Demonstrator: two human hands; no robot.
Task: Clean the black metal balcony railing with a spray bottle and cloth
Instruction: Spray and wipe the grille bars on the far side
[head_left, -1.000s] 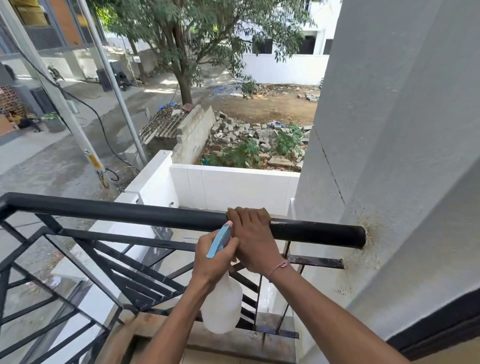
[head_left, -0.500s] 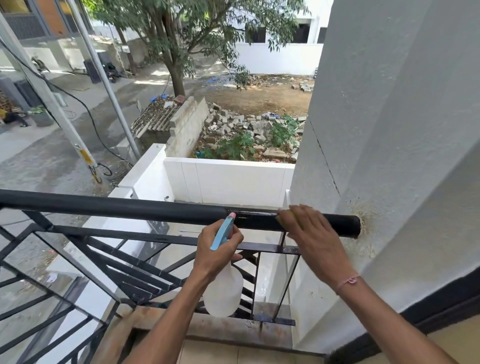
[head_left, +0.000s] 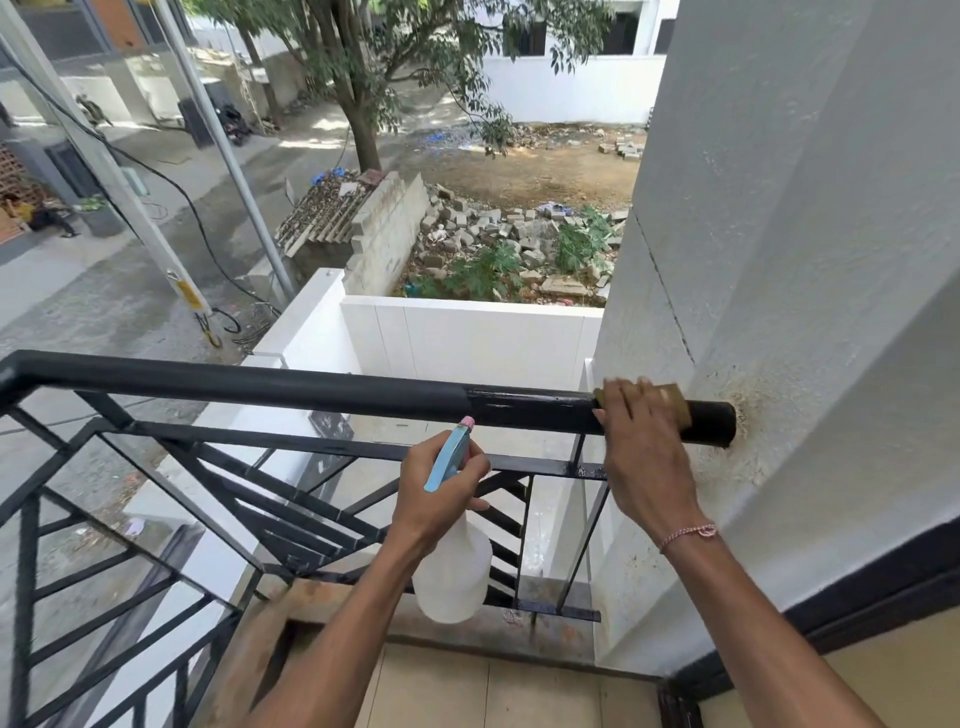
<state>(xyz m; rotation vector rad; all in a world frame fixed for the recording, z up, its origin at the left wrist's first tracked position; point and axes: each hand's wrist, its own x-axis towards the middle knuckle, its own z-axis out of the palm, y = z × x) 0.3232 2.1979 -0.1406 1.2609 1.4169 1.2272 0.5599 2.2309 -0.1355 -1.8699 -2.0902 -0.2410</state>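
Right hand (head_left: 641, 447) pressing tan cloth (head_left: 675, 402) onto black metal railing (head_left: 311, 387), rail's length running leftward; left hand (head_left: 441, 493) gripping white plastic spray bottle (head_left: 454, 577)

Upper-floor balcony of a house, overlooking a street and a vacant plot.

A black metal railing with a round top bar (head_left: 260, 382) meets a white rough-plastered wall (head_left: 810, 218) above a beige tiled floor (head_left: 467, 691); below lie a white boundary wall (head_left: 467, 338), a heap of grey rubble blocks (head_left: 483, 228), a leafy green tree (head_left: 395, 47) and a grey paved road (head_left: 93, 312).
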